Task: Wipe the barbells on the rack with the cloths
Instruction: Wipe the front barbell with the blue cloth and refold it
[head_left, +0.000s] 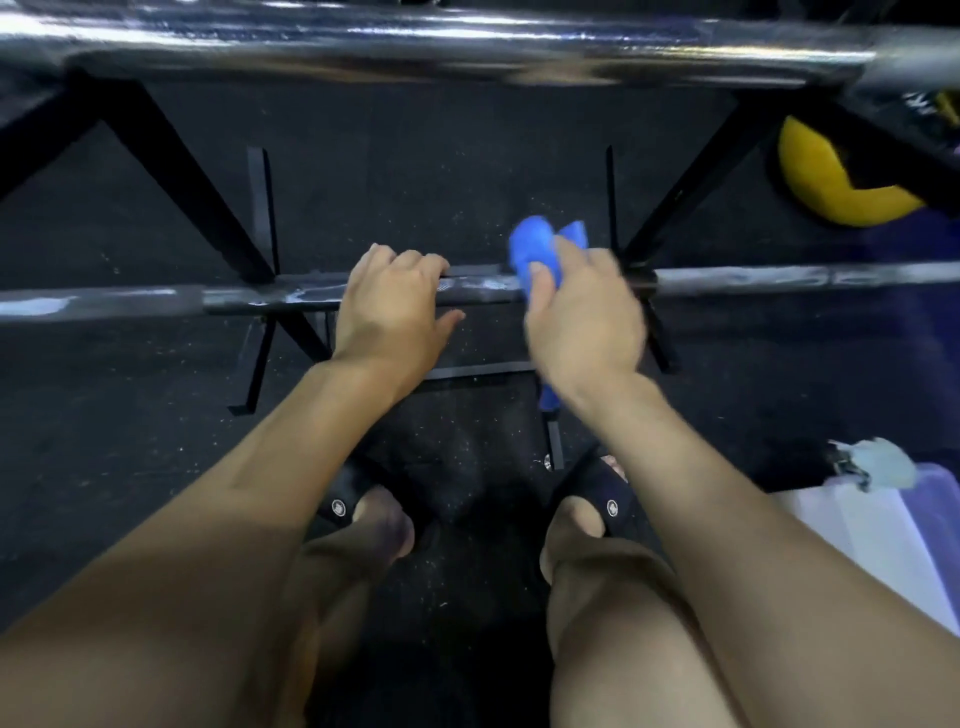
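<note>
A grey barbell (156, 299) with white chalky smears lies across the black rack (197, 187) at mid-height. My left hand (392, 306) grips this bar from above, fingers curled over it. Just to its right, my right hand (582, 317) holds a bunched blue cloth (540, 249) against the same bar; the hand is motion-blurred. A tail of the cloth hangs below my right wrist. A second, shiny barbell (467, 39) runs across the top of the view, closer to the camera.
A yellow and black ball (841, 176) sits at the upper right behind the rack leg. A white and lilac container (883, 530) with a pale rag on it stands at the right. My feet in black slides stand on the dark rubber floor (104, 415).
</note>
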